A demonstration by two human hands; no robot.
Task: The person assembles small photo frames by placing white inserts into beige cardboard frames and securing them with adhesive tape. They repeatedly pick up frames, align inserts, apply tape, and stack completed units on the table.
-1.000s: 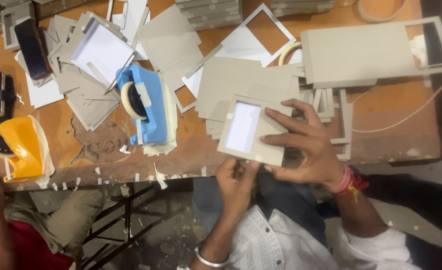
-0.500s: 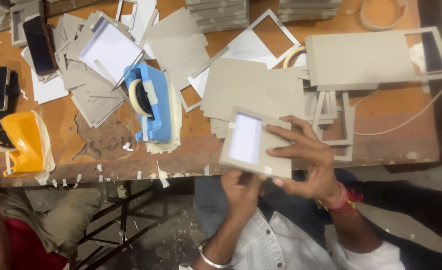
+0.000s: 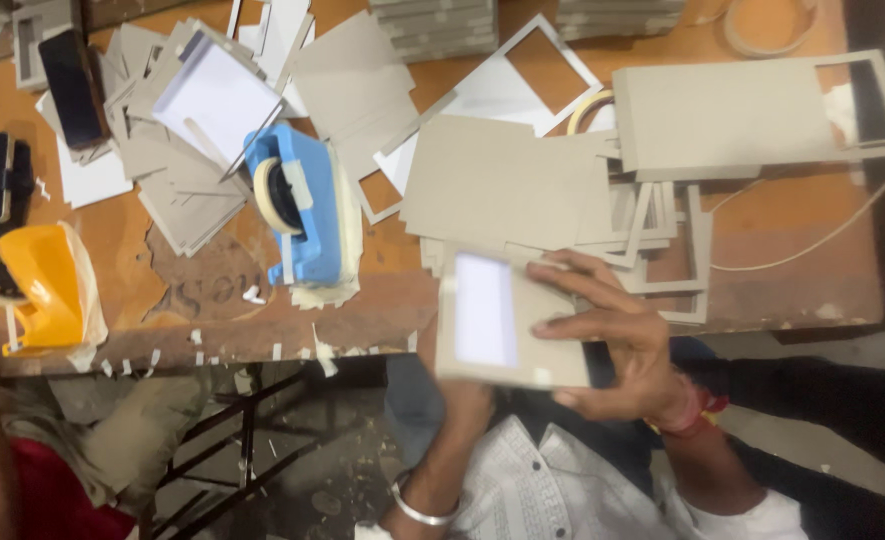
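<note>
Since the earlier frame the grey cardboard frame (image 3: 510,320) has swung from a slanted pose to nearly upright in view and dropped slightly toward the table edge (image 3: 262,345), and it is now smeared by motion. It is a flat, matte rectangle of stiff board with a pale, bluish-white window set left of its middle. The right hand (image 3: 617,350) lies over the frame's right half, fingers (image 3: 572,275) spread long across the face and thumb below, clamping the board. The left hand (image 3: 467,405) comes up from beneath, mostly hidden behind the lower edge, so its hold cannot be made out; a metal bangle (image 3: 420,512) rings that wrist. The frame hangs just off the worn wooden table, over the person's lap. On the table lie loose grey board sheets (image 3: 507,185) and cut-out frames, a glossy blue tape dispenser (image 3: 302,205), and a yellow one (image 3: 37,285) at the left.
</note>
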